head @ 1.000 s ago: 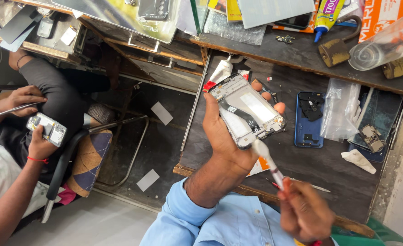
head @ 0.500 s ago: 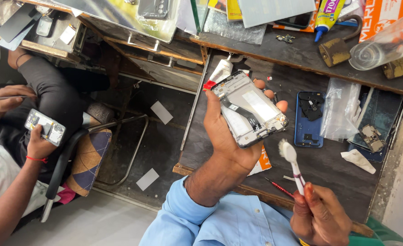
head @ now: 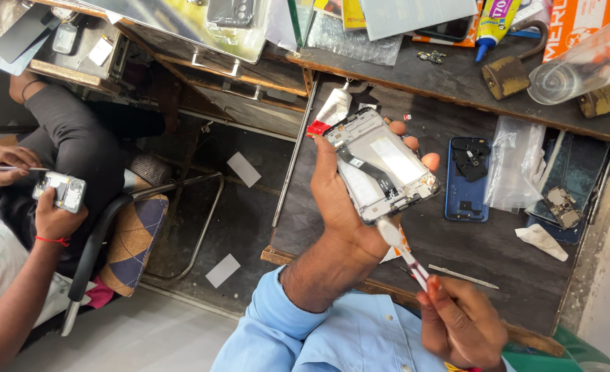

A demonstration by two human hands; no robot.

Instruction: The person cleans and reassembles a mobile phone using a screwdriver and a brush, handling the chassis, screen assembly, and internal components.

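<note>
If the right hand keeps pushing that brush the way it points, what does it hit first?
The right hand aims its brush up-left at the opened phone in the left hand. The tip already looks to be at the phone's lower edge, though depth is unclear.

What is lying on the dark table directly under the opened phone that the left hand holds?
Beside the opened phone, a white tube with red cap and a blue phone back cover lie on the table. The spot directly underneath is covered by phone and left hand.

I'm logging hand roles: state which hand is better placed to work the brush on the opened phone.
Right. The right hand already grips the brush, whose tip touches the opened phone's lower edge, while the left hand is occupied holding that phone up.
</note>
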